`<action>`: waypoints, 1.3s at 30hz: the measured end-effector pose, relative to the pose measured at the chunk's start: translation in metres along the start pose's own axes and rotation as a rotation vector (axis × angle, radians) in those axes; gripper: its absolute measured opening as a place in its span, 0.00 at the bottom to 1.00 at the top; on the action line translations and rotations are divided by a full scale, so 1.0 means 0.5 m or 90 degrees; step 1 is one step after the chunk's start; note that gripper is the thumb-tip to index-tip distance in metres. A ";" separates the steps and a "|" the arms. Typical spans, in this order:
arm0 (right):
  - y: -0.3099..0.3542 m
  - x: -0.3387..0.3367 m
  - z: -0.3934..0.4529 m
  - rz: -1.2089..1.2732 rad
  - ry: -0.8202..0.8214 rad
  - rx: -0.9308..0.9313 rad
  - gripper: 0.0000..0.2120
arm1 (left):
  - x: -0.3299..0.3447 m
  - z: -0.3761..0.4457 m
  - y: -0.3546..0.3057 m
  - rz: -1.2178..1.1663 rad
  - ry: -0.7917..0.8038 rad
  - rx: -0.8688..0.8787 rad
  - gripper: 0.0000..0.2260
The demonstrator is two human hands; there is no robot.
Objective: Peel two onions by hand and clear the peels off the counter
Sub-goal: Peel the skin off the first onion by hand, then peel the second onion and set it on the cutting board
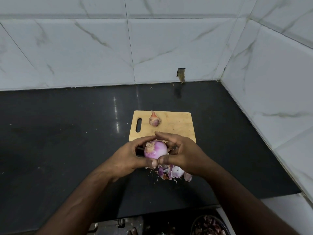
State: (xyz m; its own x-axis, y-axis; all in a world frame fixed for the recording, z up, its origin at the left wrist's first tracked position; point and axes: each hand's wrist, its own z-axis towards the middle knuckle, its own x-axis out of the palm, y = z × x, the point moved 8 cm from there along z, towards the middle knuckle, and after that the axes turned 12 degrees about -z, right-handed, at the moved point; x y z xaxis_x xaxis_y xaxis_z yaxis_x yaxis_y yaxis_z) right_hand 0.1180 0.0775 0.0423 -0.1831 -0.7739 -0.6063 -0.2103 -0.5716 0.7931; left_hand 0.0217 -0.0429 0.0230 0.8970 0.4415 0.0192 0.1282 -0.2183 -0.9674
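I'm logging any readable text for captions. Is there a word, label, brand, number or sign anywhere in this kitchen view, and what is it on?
None: no readable text shows anywhere.
Wooden cutting board: plain, no brand mark.
Marble-look wall tiles: only veining.
Black counter: bare of print.
Both onions, the held one and the unpeeled one: no stickers.

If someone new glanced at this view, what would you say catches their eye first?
Most likely the pale purple, mostly peeled onion, held between the left hand and right hand above the black counter. Next, the heap of peels beneath the right hand, and the unpeeled onion alone on the wooden cutting board behind.
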 end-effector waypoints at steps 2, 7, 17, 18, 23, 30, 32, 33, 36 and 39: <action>-0.003 -0.009 0.001 -0.048 -0.017 -0.001 0.39 | -0.010 0.007 0.004 -0.018 -0.012 -0.013 0.36; -0.018 0.001 0.006 -0.075 0.047 0.041 0.40 | 0.006 0.016 0.012 -0.155 0.022 -0.038 0.30; -0.110 -0.068 0.055 -0.168 -0.140 0.144 0.38 | -0.059 0.031 0.037 -0.118 -0.216 -0.013 0.10; -0.129 -0.080 0.068 -0.172 -0.153 0.167 0.37 | -0.056 0.031 0.043 -0.099 -0.211 -0.023 0.10; -0.177 -0.119 0.136 -0.235 -0.166 0.187 0.36 | -0.037 0.040 0.061 -0.087 -0.186 -0.047 0.09; -0.212 -0.122 0.199 -0.284 -0.130 0.170 0.40 | -0.043 0.044 0.078 -0.111 -0.195 -0.061 0.08; -0.216 -0.114 0.206 -0.289 -0.105 0.177 0.43 | -0.045 0.045 0.082 -0.115 -0.195 -0.062 0.08; -0.218 -0.111 0.207 -0.289 -0.098 0.184 0.45 | -0.045 0.045 0.083 -0.115 -0.196 -0.063 0.08; -0.221 -0.106 0.206 -0.282 -0.090 0.195 0.48 | -0.042 0.048 0.085 -0.117 -0.189 -0.068 0.08; -0.222 -0.107 0.206 -0.277 -0.078 0.198 0.50 | -0.041 0.051 0.089 -0.126 -0.186 -0.070 0.08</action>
State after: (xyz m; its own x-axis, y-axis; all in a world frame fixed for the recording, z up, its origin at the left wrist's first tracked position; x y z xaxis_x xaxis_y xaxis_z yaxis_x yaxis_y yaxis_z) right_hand 0.0524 0.2104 -0.0195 -0.1218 -0.4363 -0.8915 -0.5624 -0.7098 0.4242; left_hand -0.0018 -0.0394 -0.0268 0.6938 0.7108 0.1154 0.3463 -0.1888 -0.9189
